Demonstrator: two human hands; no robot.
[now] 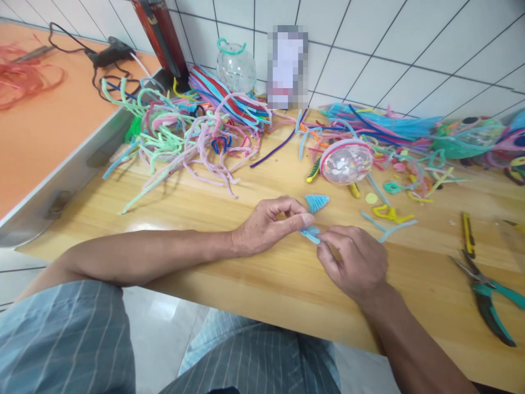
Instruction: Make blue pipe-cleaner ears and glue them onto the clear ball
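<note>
Between my two hands is a small piece of light blue pipe cleaner [310, 235], bent or folded, partly covered by the fingers. My left hand [279, 221] pinches it from the left with thumb and forefinger. From the right, my right hand [355, 257] grips its other end between the fingertips. Just beyond the left fingertips lies a blue striped triangle of wound pipe cleaner [317, 203]. To the right of it, light blue pipe cleaner strips [388, 229] and a bent yellow pipe cleaner [392, 213] rest on the wooden table [246, 284].
A tangle of green and pink pipe cleaners [176, 137] covers the back left. Behind my hands sits a clear faceted dome with a pink rim [346, 161]. Pliers with teal handles [488, 290] and a yellow cutter [467, 234] lie right. A phone [287, 68] leans on the tiles.
</note>
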